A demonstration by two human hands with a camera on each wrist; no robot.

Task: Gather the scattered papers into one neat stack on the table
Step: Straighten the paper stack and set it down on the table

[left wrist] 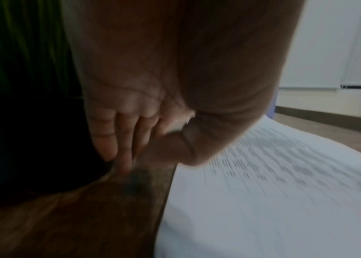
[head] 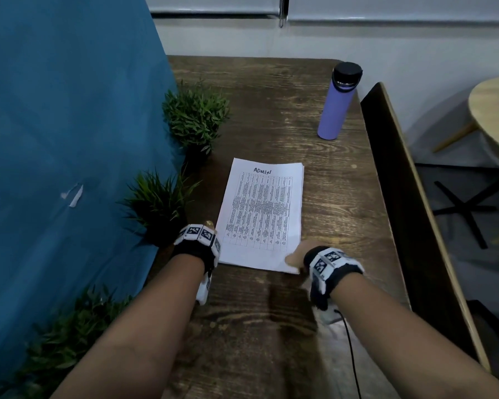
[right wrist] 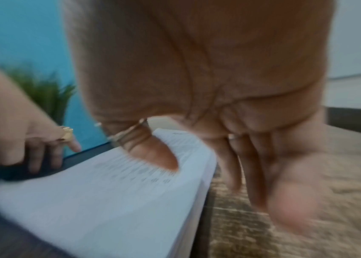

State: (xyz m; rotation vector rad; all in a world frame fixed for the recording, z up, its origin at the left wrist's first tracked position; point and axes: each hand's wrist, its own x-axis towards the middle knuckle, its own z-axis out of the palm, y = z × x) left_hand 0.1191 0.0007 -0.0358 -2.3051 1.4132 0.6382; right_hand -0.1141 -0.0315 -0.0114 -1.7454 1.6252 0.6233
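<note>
R wrist: right hand [right wrist: 208, 139] thumb atop papers [right wrist: 100, 200]; head view prob. hides it.

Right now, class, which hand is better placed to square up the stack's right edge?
The right hand: its thumb lies on the paper stack at the near right corner, fingers beside that edge. The left hand is at the opposite side.
</note>
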